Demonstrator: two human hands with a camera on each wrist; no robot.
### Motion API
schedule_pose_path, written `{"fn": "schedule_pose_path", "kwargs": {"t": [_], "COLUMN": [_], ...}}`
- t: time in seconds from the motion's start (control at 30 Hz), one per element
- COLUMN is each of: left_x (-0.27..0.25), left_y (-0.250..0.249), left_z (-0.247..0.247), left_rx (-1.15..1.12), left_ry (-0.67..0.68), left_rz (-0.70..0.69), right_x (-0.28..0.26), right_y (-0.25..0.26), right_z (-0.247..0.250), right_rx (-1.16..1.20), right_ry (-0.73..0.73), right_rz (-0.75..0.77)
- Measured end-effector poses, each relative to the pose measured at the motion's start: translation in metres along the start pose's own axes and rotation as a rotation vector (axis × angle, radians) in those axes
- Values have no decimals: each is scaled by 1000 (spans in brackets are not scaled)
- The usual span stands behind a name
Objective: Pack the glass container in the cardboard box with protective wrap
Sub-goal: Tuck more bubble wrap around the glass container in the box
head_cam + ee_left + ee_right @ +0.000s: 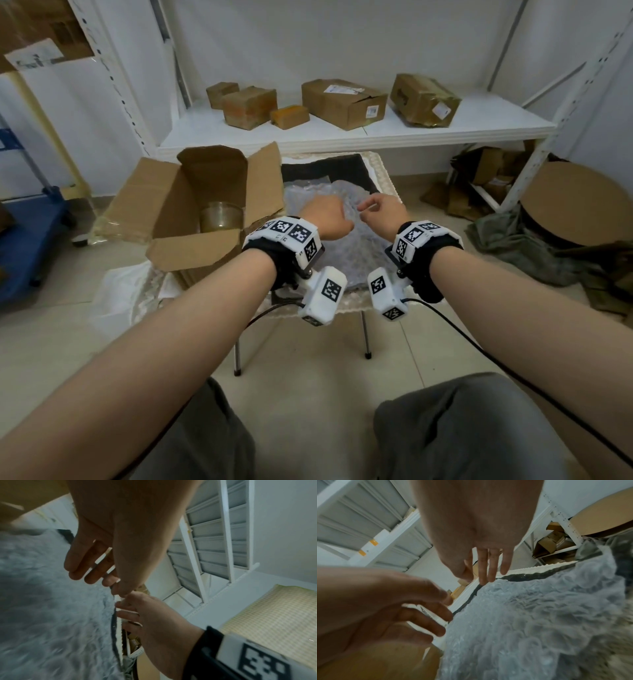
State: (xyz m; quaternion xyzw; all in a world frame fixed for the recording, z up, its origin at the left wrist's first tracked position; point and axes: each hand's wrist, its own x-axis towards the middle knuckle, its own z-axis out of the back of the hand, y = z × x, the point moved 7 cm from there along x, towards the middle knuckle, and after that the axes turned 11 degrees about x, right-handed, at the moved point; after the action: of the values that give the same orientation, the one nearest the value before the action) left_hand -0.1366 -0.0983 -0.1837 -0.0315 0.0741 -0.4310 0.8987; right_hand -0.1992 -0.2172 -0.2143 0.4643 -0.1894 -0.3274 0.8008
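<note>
Head view: both hands' fingers hang loose, holding nothing, over bubble wrap (335, 240).

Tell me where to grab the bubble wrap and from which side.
Take the bubble wrap by its far edge, coming down from above with both hands. The sheet lies flat and crumpled on the stool, so only a free edge can be pinched. The left hand and right hand hover open above it. The open box stands to the left, so lift that way.
</note>
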Motion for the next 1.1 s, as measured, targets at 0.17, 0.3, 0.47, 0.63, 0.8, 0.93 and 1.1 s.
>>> {"fn": "schedule_pose_path", "kwargs": {"t": [0.17, 0.3, 0.47, 0.63, 0.8, 0.93, 1.1], "left_x": [5, 6, 9, 15, 16, 17, 18], "left_y": [31, 53, 74, 81, 84, 92, 106], "left_z": [-57, -83, -96, -99, -97, -105, -109], "left_rx": [-53, -61, -163, -321, -454, -582, -765], "left_ry": [188, 192, 155, 77, -113, -252, -284], "left_rz": [179, 290, 364, 390, 373, 367, 401], "right_x": [4, 5, 4, 2, 2, 1, 3], "right_y": [-43, -57, -68, -77, -84, -92, -98], "right_z": [-13, -16, -19, -14, -15, -19, -15], "right_rx": [-269, -338, -284, -201, 78, 197, 421], "right_ry": [127, 112, 80, -92, -167, -209, -291], "right_rz": [-216, -290, -281, -257, -250, -264, -235]}}
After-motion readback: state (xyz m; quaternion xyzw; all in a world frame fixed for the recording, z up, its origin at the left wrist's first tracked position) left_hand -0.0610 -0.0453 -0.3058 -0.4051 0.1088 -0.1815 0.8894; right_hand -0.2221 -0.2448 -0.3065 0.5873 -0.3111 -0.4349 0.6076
